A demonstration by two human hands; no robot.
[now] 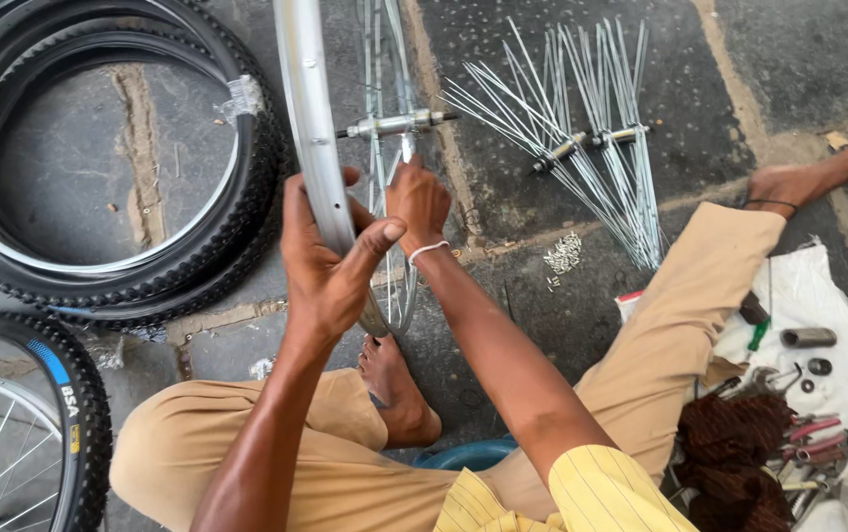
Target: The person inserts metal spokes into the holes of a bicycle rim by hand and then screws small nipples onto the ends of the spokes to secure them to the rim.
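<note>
Gripping the upright silver rim point(313, 128), your left hand point(330, 266) steadies it. Just right, your right hand point(420, 202) pinches a spoke point(407, 158) running far toward the hub point(396, 124).

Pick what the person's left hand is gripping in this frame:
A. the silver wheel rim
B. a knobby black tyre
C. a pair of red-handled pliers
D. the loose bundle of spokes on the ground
A: the left hand is wrapped around the silver wheel rim, thumb across its edge, while the right hand works among the spokes just below the hub.
</note>
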